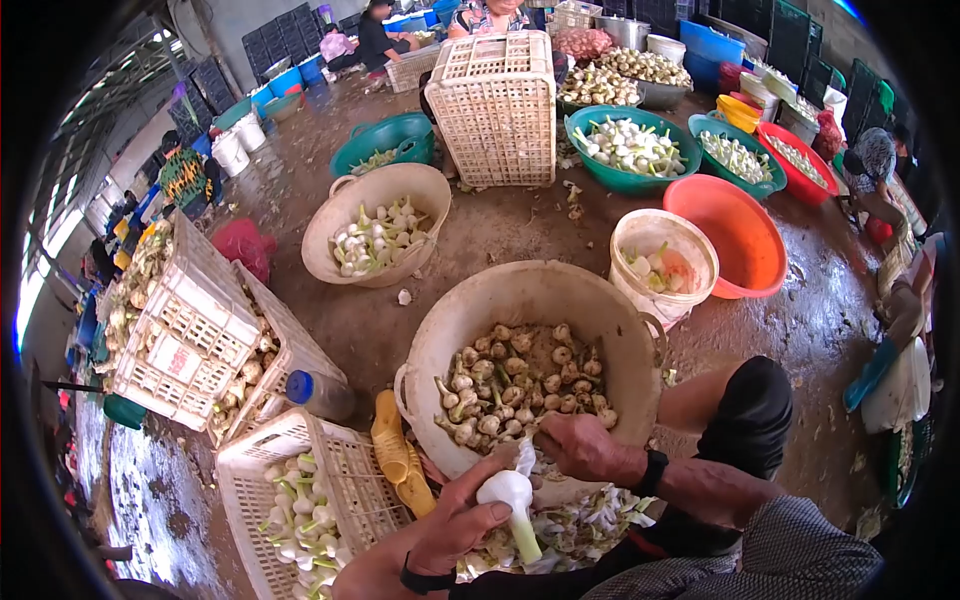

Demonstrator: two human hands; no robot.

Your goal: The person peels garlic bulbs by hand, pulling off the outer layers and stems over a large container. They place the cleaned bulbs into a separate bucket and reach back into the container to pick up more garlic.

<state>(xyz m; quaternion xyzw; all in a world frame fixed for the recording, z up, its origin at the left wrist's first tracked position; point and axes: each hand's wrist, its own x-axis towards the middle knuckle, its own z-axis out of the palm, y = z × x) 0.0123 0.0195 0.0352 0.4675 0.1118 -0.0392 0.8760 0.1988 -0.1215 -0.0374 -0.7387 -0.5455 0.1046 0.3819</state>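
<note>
My left hand [462, 520] is closed around a white garlic bulb [507, 490], its pale green stem pointing down toward me. A loose strip of garlic skin [526, 456] rises from the bulb. My right hand [590, 447] is closed at the upper end of that strip, fingertips partly hidden. Just beyond both hands stands a large beige basin [440, 335] with unpeeled garlic bulbs [505, 385] inside. Shed garlic peelings [590, 522] lie heaped below my hands.
On the left, a plastic crate [235, 470] contains peeled garlic beside a yellow shoe [392, 440] and a blue-lidded jar [318, 393]. Ahead are a smaller beige basin [320, 235], a white bucket [625, 270], an orange tub [735, 235] and an upright crate [497, 110]. Other people sit around.
</note>
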